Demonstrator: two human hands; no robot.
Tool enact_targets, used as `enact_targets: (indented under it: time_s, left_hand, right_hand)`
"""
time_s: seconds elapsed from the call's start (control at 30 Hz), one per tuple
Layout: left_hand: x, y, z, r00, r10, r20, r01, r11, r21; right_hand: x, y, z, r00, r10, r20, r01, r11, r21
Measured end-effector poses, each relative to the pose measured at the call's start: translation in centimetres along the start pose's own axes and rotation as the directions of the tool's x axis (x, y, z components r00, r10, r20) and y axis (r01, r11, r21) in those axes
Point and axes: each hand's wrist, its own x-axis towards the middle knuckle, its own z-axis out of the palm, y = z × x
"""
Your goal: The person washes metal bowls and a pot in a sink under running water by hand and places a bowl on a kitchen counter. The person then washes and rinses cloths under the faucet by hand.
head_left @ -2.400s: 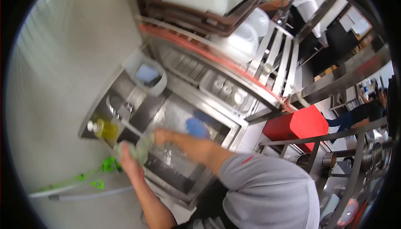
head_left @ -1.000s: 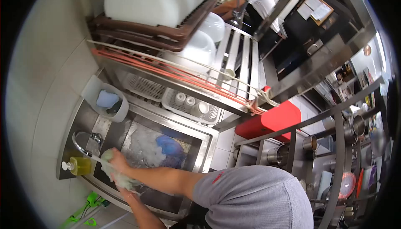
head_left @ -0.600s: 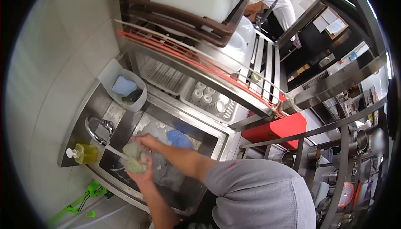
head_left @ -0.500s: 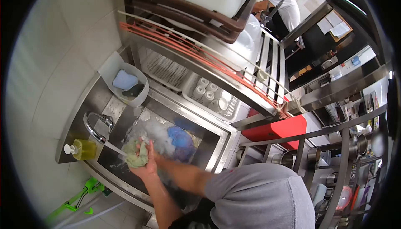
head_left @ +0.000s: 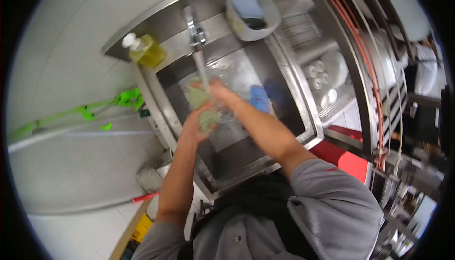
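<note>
A pale green cloth is bunched between my two hands, over the sink. My left hand is closed round its lower part. Gripping the upper part is my right hand, slightly blurred. Water from the faucet runs down onto the cloth and my right hand. A blue cloth lies in the sink to the right of my hands. The sink bottom is wet.
On the sink's back rim stand a pump bottle of yellow liquid and a white container holding a blue sponge. White baskets with cups sit at the right under a rack. A green-handled tool leans at the left.
My view has swung round to face the sink from above. The green cloth now stretches between both hands beneath the running water. Less foam shows in the sink.
</note>
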Motion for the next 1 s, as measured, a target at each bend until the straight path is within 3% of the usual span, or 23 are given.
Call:
enact_targets:
  time_s: [0.03, 0.07, 0.1, 0.13, 0.17, 0.2, 0.23, 0.3, 0.37, 0.43, 0.53, 0.6, 0.73, 0.8, 0.83, 0.9, 0.93, 0.97, 1.0]
  left_hand:
    - [0.3, 0.0, -0.1, 0.999, 0.021, -0.026, -0.022, 1.000, -0.022]
    - [0.9, -0.1, -0.3, 0.998, 0.041, -0.046, -0.031, 0.978, 0.208]
    - [1.7, -0.2, -0.6, 0.997, 0.054, -0.063, -0.021, 0.901, 0.433]
    - [3.0, -0.6, -0.9, 0.995, 0.062, -0.073, -0.026, 0.907, 0.421]
    - [4.3, -1.1, -1.5, 0.964, 0.262, -0.039, -0.183, 0.764, 0.619]
    - [4.9, -1.4, -1.5, 0.900, 0.435, 0.035, -0.298, 0.553, 0.778]
    - [5.5, -1.5, -1.7, 0.902, 0.433, 0.015, -0.283, 0.563, 0.776]
    - [6.1, -0.8, -0.7, 0.826, 0.561, -0.052, -0.021, 0.123, 0.992]
    - [5.8, -0.7, 0.2, 0.822, 0.561, -0.102, 0.038, 0.124, 0.992]
    - [4.9, -0.3, 1.1, 0.820, 0.556, -0.137, 0.082, 0.122, 0.989]
    - [4.4, -0.8, 1.6, 0.856, 0.459, -0.235, 0.189, 0.145, 0.971]
    - [4.5, -1.4, 1.4, 0.830, 0.543, -0.129, 0.161, -0.013, 0.987]
    - [5.2, -2.2, 1.0, 0.803, 0.581, -0.133, 0.205, -0.060, 0.977]
    - [5.2, -2.1, 0.1, 0.732, 0.668, -0.135, 0.278, -0.112, 0.954]
    - [6.3, -1.4, -1.5, 0.730, 0.669, -0.139, 0.279, -0.107, 0.954]
    - [8.0, -0.7, -5.2, 0.878, 0.476, -0.041, -0.011, 0.106, 0.994]
    - [8.2, -0.8, -5.7, 0.879, 0.475, -0.043, -0.011, 0.110, 0.994]
    - [7.0, -0.7, -5.1, 0.900, 0.425, -0.101, -0.115, 0.454, 0.883]
    - [6.0, -0.5, -4.5, 0.922, 0.362, -0.137, -0.193, 0.737, 0.648]
  right_hand:
    - [-0.1, -0.2, -0.1, 0.999, -0.022, -0.033, 0.016, 0.985, -0.174]
    - [0.2, -0.5, -0.2, 0.996, -0.058, -0.066, 0.032, 0.937, -0.349]
    - [1.3, 0.2, -0.4, 0.998, -0.045, -0.045, 0.027, 0.935, -0.354]
    - [3.1, 1.6, -1.2, 0.988, -0.133, -0.082, 0.063, 0.820, -0.569]
    - [4.1, 2.4, -1.6, 0.969, -0.227, -0.097, 0.079, 0.658, -0.749]
    - [3.5, 1.0, -1.1, 0.973, -0.214, -0.088, 0.077, 0.658, -0.750]
    - [2.9, -0.4, -0.5, 0.985, -0.152, -0.080, 0.028, 0.602, -0.798]
    - [2.0, -2.9, 0.5, 0.994, -0.090, -0.065, -0.007, 0.533, -0.846]
    - [1.7, -3.6, 1.5, 0.986, -0.162, 0.040, 0.076, 0.224, -0.972]
    - [3.6, -1.8, 1.1, 0.990, -0.139, -0.027, 0.017, 0.311, -0.950]
    - [2.4, -2.7, 1.4, 0.993, -0.114, 0.018, 0.038, 0.179, -0.983]
    - [1.8, -3.1, 1.6, 0.994, -0.078, -0.078, -0.066, 0.141, -0.988]
    - [1.7, -3.2, 1.2, 0.995, -0.051, -0.084, -0.081, 0.053, -0.995]
    - [-0.2, -4.4, 1.8, 1.000, -0.027, 0.009, 0.011, 0.106, -0.994]
    - [0.1, -4.2, 1.7, 1.000, -0.024, 0.012, 0.014, 0.103, -0.995]
    - [0.2, -3.2, 1.7, 0.957, -0.234, 0.173, 0.228, 0.231, -0.946]
    - [-0.2, -3.3, 1.4, 0.957, -0.231, 0.174, 0.227, 0.228, -0.947]
    - [-1.9, -4.0, 1.5, 0.941, -0.215, 0.260, 0.305, 0.215, -0.928]
    - [-3.0, -4.7, 1.5, 0.916, -0.200, 0.346, 0.384, 0.200, -0.901]
